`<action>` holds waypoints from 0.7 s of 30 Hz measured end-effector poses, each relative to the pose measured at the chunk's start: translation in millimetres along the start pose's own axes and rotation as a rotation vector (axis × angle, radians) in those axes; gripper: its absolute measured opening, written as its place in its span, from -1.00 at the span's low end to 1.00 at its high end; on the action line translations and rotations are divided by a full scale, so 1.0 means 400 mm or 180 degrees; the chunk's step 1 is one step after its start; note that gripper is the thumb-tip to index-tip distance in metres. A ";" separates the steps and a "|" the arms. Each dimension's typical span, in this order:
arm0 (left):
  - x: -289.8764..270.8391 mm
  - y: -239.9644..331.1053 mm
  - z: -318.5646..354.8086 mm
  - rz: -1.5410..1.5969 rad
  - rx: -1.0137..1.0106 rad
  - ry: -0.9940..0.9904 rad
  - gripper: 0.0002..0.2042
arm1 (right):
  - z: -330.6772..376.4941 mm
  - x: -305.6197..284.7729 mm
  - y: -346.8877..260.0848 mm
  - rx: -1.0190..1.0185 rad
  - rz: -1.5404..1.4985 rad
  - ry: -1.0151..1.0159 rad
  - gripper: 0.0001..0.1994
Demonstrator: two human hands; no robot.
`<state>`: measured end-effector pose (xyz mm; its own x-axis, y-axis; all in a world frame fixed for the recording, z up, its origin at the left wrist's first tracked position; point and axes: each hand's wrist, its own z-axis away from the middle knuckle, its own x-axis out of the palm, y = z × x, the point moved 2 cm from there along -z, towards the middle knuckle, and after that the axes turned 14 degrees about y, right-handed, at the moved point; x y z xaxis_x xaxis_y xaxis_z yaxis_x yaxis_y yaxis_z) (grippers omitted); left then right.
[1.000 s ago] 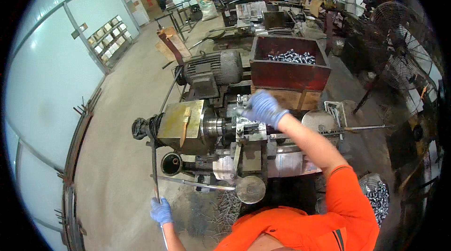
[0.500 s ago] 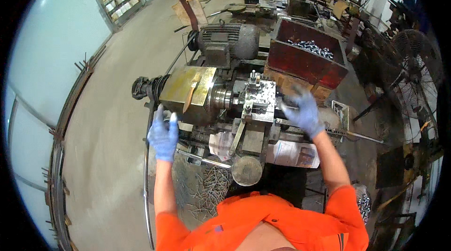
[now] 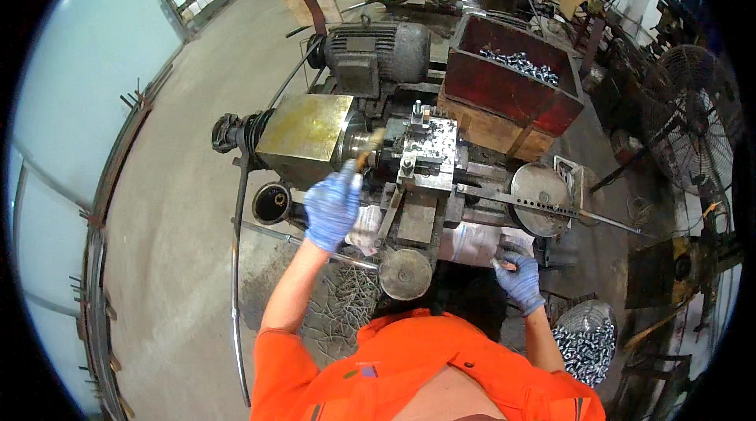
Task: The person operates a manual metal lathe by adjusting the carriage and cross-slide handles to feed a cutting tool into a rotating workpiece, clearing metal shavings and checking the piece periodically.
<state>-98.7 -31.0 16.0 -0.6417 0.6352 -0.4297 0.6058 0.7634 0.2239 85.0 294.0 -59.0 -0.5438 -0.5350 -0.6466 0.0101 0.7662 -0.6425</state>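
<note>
My left hand (image 3: 332,210), in a blue glove, is closed on the wooden handle of a brush (image 3: 368,150). The brush's pale bristles are at the lathe's spindle chuck (image 3: 356,145), left of the metal tool block (image 3: 433,149). Lower right, my gloved right hand (image 3: 521,281) hovers over the paper sheets (image 3: 468,244) below the machine. Its fingers look curled, and a small brownish bit shows near the thumb; I cannot make out what it is. The brass-coloured headstock cover (image 3: 303,128) lies left of the chuck.
A dark red box (image 3: 512,78) of shiny metal parts stands at the back right. More parts fill a round basket (image 3: 587,315) by my right forearm. Metal shavings (image 3: 346,303) lie below. A motor (image 3: 378,51), a round dark cup (image 3: 272,203) and a fan (image 3: 685,114) surround the lathe.
My left hand has picked the brush up off the headstock cover and brought it right to the chuck. My right hand has dropped from beside the tool block toward me.
</note>
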 end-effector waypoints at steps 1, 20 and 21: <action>0.014 0.021 0.011 0.0005 0.0041 -0.0098 -0.76 | -0.006 0.000 -0.004 -0.0123 -0.0002 0.0019 -0.80; -0.073 -0.025 -0.032 -0.0465 0.0072 0.0363 -0.79 | 0.049 -0.029 0.054 0.0149 -0.0027 0.0265 -0.81; -0.070 -0.047 -0.037 -0.0563 -0.0025 0.0436 -0.76 | 0.054 -0.042 0.064 0.0071 0.0145 0.0336 -0.81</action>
<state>-99.3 -61.4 36.9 -0.7958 0.5010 -0.3401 0.4749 0.8649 0.1627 112.6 315.2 -73.5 -0.6278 -0.4583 -0.6292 0.0549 0.7802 -0.6231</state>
